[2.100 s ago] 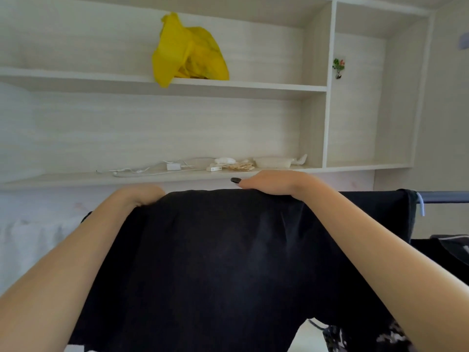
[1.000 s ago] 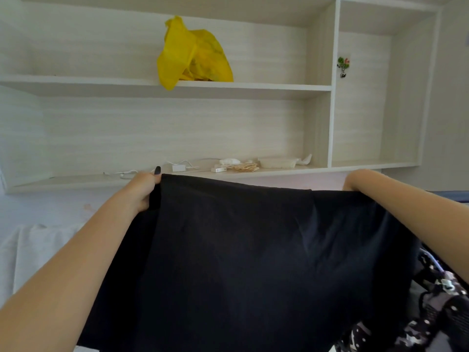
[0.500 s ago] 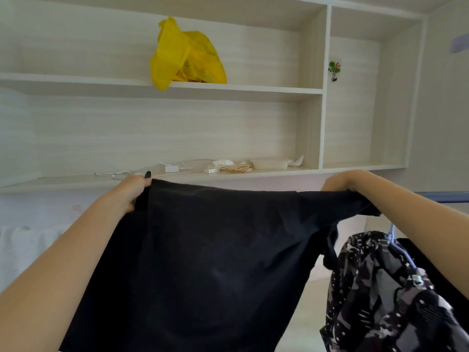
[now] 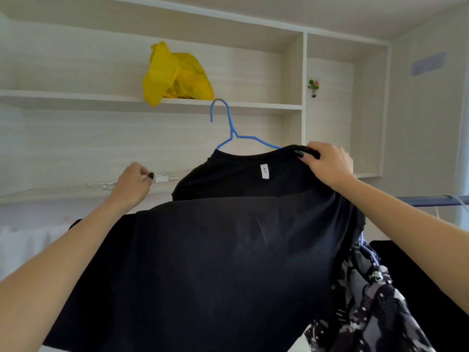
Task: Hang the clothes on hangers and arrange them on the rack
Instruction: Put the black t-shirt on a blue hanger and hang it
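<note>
A black T-shirt (image 4: 228, 262) hangs on a blue hanger (image 4: 229, 134), whose hook rises above the collar in front of the shelves. My right hand (image 4: 327, 162) is closed on the shirt's right shoulder at the hanger's arm and holds it up. My left hand (image 4: 134, 185) hovers left of the collar, apart from it, with fingers curled and nothing visible in them. The shirt's lower fabric drapes over my left forearm. A white label shows inside the neck. The grey rack rail (image 4: 431, 200) runs behind my right arm.
A black-and-white patterned garment (image 4: 375, 303) hangs at lower right, with another dark garment (image 4: 411, 265) beside it. White wall shelves (image 4: 76, 99) carry a yellow bag (image 4: 175, 74) and a white adapter with cable (image 4: 162, 178).
Both hands held the shirt stretched wide by its top edge. Now my right hand has lifted the shoulder, the blue hanger shows, and my left hand has let go of the edge.
</note>
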{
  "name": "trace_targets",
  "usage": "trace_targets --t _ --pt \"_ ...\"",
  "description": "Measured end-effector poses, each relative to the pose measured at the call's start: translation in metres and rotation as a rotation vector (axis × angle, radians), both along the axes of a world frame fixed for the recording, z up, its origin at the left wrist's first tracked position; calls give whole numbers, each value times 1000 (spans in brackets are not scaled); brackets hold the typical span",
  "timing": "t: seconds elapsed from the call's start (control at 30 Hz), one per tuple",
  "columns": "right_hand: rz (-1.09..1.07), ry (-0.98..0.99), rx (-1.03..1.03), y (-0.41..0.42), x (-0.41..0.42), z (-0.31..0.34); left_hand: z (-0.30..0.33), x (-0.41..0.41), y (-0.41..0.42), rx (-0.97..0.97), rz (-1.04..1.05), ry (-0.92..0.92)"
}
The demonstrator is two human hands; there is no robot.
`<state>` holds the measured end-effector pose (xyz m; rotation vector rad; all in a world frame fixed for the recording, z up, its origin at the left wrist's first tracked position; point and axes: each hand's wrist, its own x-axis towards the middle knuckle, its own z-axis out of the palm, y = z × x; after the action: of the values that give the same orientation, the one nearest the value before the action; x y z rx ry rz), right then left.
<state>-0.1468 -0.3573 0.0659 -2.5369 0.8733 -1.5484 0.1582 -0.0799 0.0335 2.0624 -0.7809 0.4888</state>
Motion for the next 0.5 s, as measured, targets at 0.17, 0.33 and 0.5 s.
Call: trace_targets --t 0.17,0.33,0.5 --pt "164 -151 -3 19 -14 13 43 -71 -26 -18 -196 -317" --pt "325 -193 43 22 -36 16 69 -129 -41 -58 -112 -446" --pt "415 -155 82 33 -67 15 68 -153 -33 -152 -126 -482"
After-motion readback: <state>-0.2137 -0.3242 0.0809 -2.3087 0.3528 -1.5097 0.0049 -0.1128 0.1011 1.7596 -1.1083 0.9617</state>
